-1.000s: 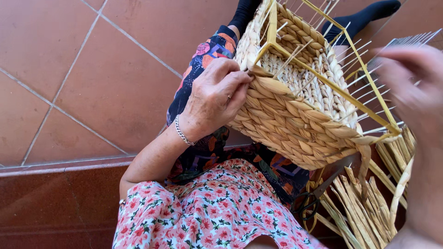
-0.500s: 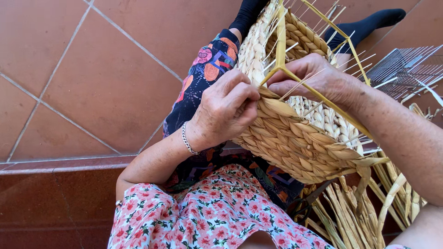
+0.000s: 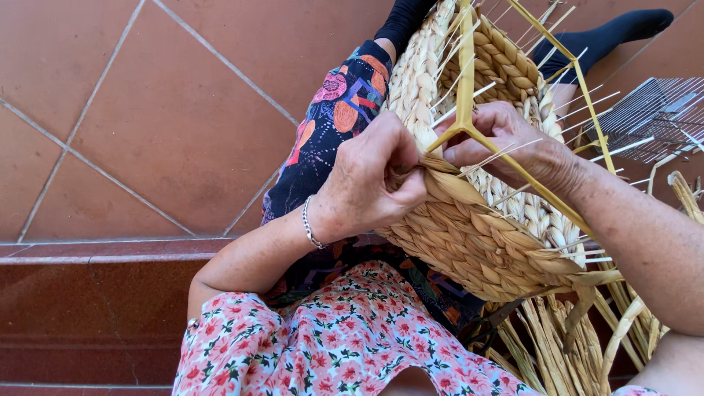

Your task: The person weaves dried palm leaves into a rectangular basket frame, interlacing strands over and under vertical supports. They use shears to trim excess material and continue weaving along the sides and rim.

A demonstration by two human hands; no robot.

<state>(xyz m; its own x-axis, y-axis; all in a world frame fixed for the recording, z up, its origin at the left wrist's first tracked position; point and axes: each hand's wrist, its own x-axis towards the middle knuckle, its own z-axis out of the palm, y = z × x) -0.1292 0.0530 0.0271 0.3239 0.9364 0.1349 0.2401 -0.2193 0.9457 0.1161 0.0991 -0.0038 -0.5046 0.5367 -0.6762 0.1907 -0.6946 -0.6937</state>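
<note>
Head view: a half-woven straw basket on a yellow wire frame rests on the person's lap. The left hand pinches a straw strand at the rim; the right hand curls closed around the frame, above loose straw.

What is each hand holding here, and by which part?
Left hand pinches a braided straw strand at the woven basket's working edge. Right hand grips the same edge beside the yellow frame rod, fingers pressed on the weave.
</note>
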